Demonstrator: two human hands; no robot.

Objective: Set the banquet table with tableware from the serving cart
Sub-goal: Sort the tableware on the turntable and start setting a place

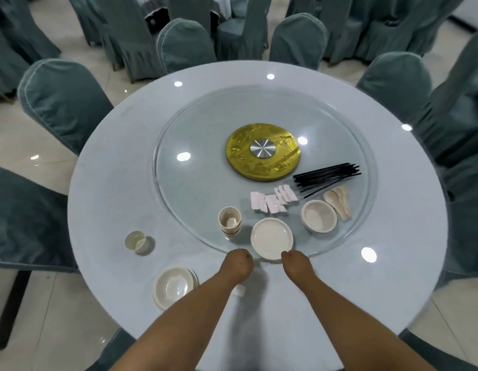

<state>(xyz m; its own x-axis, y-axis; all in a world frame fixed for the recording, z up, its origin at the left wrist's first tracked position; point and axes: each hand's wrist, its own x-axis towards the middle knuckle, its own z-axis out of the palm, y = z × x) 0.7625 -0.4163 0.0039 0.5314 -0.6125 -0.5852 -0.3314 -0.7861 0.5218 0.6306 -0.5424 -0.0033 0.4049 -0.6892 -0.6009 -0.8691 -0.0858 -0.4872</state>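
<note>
My left hand [239, 262] and my right hand [295, 263] rest with curled fingers on the near rim of the glass turntable [195, 199], one on each side of a stack of cream plates [271, 236]. The fingertips are hidden. On the turntable also lie stacked cups [229, 220], white chopstick rests [272, 200], black chopsticks [326, 176], a stack of bowls [318, 216] and spoons [338, 200]. On the round white table [112, 199] stand a single cup [137, 241] and a plate with a bowl [173, 286] at my near left. A white piece [239, 290] peeks out under my left forearm.
A gold disc with a metal hub [263, 151] marks the turntable's centre. Teal-covered chairs [63, 100] ring the table on all sides, with another group behind. The floor is glossy pale tile.
</note>
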